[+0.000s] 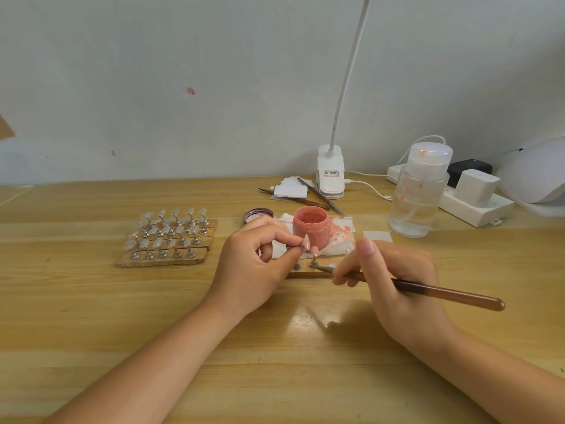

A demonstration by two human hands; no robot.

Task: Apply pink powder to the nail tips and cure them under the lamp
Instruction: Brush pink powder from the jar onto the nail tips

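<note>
From the head view, a light wooden table [91, 316] with a visible grain and a glossy patch of reflected light runs up to a pale, slightly stained wall [183, 71]. At the back stands a white clip-on desk lamp with a thin bent neck [330, 172], beside it a white power strip with plugs [477, 203], a clear plastic pump bottle with pink smears [419, 197] and, at the right edge, the rounded white shell of a curing lamp [538, 172]. Small white pads and two thin brown-handled tools [318, 197] lie near the lamp base. To the left sits a group of brown wooden strips carrying rows of clear nail tips on small metal stands [171, 237]. Just behind the hands, an open small round jar of pink powder [311, 223] rests on a white tissue spotted pink [336, 237], with its dark lid [258, 214] lying just to the left. The left hand [253, 264] pinches a pale pink pointed nail tip on a metal stand [305, 242] between thumb and fingers. The right hand [394, 270] grips a long brown-handled brush [443, 293], whose tip points left toward a separate wooden strip [305, 272] holding another pink-coated tip on its stand [315, 250], directly below the held one.
</note>
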